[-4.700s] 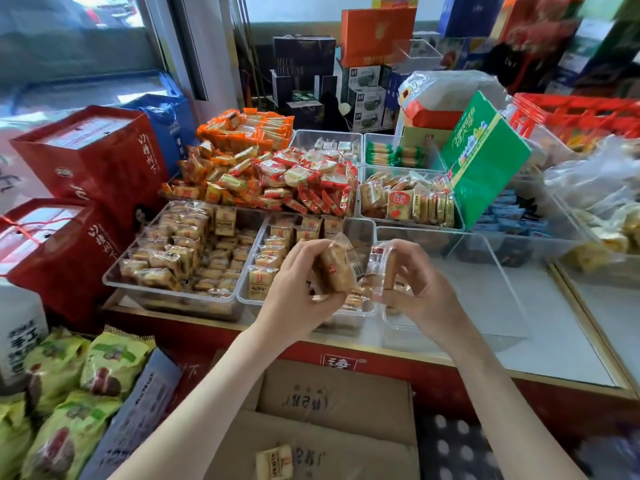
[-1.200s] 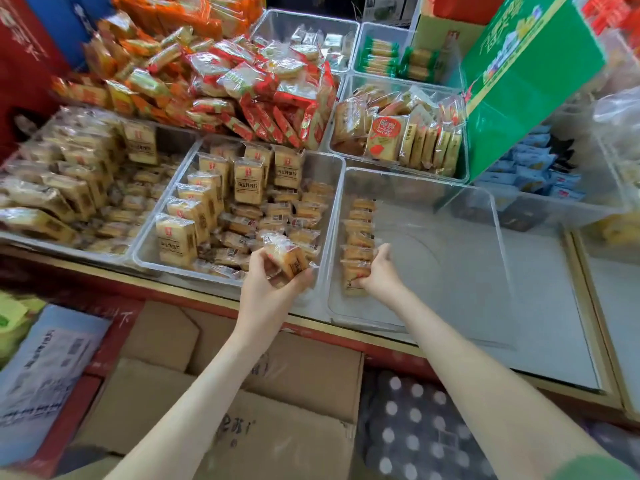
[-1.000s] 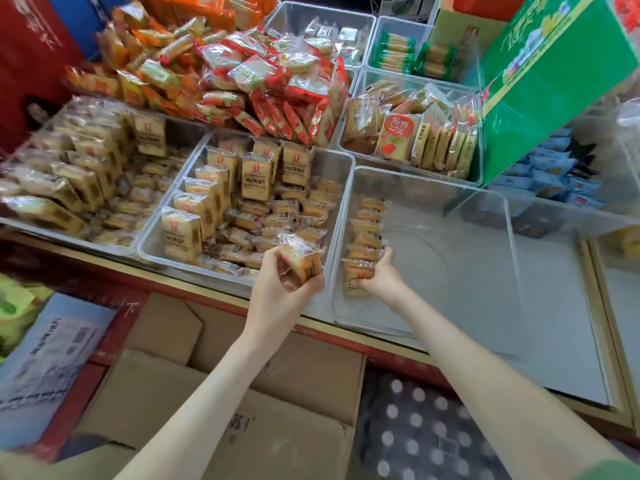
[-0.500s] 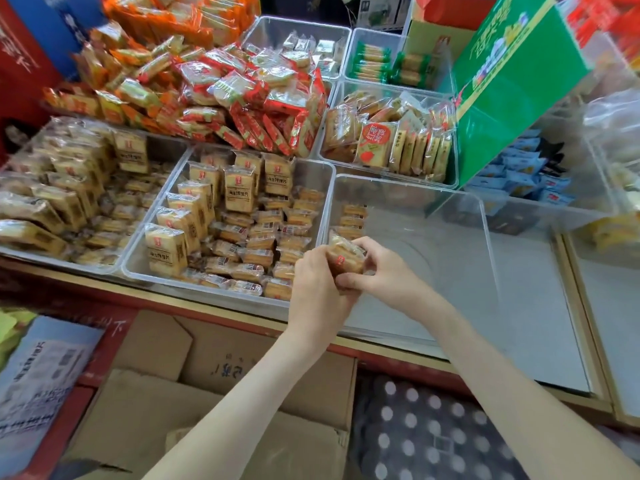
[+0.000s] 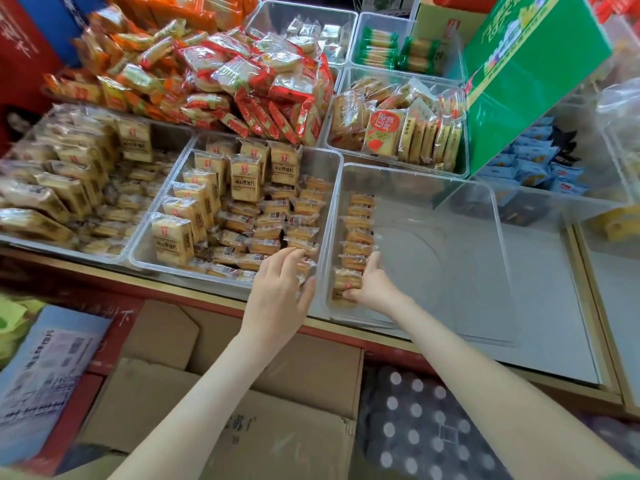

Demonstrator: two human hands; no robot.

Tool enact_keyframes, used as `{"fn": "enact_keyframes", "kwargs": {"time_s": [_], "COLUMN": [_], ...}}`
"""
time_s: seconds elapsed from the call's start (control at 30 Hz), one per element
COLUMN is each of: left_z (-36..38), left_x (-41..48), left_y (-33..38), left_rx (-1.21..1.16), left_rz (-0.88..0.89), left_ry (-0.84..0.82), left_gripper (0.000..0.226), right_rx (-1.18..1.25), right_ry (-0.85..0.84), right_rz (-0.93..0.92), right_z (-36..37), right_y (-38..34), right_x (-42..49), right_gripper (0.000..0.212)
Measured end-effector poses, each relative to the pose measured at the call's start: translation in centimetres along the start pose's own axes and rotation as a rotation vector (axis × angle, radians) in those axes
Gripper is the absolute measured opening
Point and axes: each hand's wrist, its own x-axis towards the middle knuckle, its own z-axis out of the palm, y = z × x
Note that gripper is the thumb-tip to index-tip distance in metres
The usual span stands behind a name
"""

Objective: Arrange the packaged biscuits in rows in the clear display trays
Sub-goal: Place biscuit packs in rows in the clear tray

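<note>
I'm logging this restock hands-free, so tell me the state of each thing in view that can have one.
Right-hand clear plastic tray: mostly bare, one row along its left wall.
Row of clear-wrapped tan biscuit packets: lined up single file.
Middle clear plastic tray: nearly full of packets.
Left hand: open, fingers resting on the middle tray's packets.
Right hand: fingers curled round the row's nearest packet.
Green cardboard box: tilted.

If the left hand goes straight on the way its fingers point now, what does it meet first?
Most likely the left hand meets the small clear-wrapped biscuit packets lying flat in the near right corner of the middle clear plastic tray. Its fingertips seem just above them, but depth is unclear.
</note>
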Motion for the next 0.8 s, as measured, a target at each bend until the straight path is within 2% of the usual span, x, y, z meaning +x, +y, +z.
{"fn": "enact_keyframes", "kwargs": {"time_s": [0.1,0.17,0.23,0.33,0.37,0.43,0.5,0.53,0.6,0.67,0.8], "left_z": [-1.4,-2.9,-4.6,-7.2,-7.9,-8.9,-9.3,-9.2,-9.0,-8.7,-8.7], "left_x": [-0.3,-0.2,0.2,1.1,1.5,2.1,2.8,3.1,3.7,4.2,5.1], "left_y": [-2.3,-4.1,-6.0,-8.7,-9.4,-10.9,-12.2,-12.7,-13.5,-13.9,-14.1], "left_rx": [0.096,0.166,0.241,0.333,0.341,0.338,0.34,0.339,0.33,0.325,0.245], "left_rz": [-0.052,-0.125,-0.206,-0.365,-0.422,-0.489,-0.498,-0.497,-0.508,-0.521,-0.555], "left_ry": [0.092,0.156,0.206,0.15,0.107,0.053,0.015,-0.011,-0.068,-0.087,-0.047], "left_gripper": [0.04,0.044,0.05,0.064,0.068,0.072,0.075,0.077,0.082,0.083,0.072], "right_rx": [0.151,0.189,0.195,0.111,0.097,0.021,-0.046,-0.056,-0.089,-0.151,-0.266], "right_ry": [0.036,0.102,0.095,0.049,0.086,0.342,0.621,0.674,0.616,0.465,0.209], "right_rz": [0.054,0.052,0.073,0.133,0.133,0.053,-0.141,-0.271,-0.485,-0.601,-0.634], "right_z": [0.5,0.4,0.3,0.1,-0.1,-0.4,0.0,0.6,2.6,5.1,9.1], "right_y": [-0.6,-0.4,-0.5,-0.8,-1.2,-2.6,-5.3,-7.2,-11.0,-14.3,-18.7], "right_x": [0.0,0.4,0.2,-0.4,-0.7,-1.7,-2.7,-3.2,-3.6,-2.9,0.1], "right_gripper": [0.108,0.109,0.114,0.113,0.112,0.115,0.107,0.101,0.093,0.091,0.092]}}
